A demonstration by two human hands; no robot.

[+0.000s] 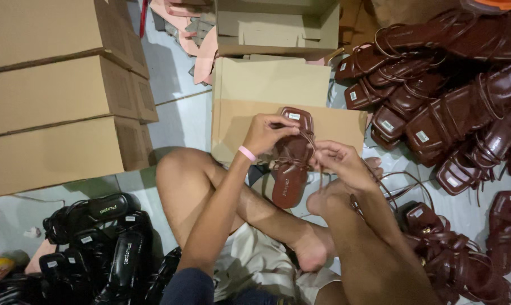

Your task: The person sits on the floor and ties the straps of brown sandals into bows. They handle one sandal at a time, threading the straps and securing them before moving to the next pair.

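A dark brown strappy sandal (291, 164) lies toe away from me, over my crossed legs and in front of an open flat cardboard box (266, 90). My left hand (266, 133), with a pink band at the wrist, pinches the thin brown strap near the sandal's toe. My right hand (340, 164) grips the strap ends on the sandal's right side. Both hands are closed on the lace.
A heap of matching brown sandals (447, 101) fills the right side, with more by my right knee (458, 260). Black sandals (103, 243) lie at the lower left. Stacked cardboard boxes (58, 96) stand at the left, another box (278, 28) at the back.
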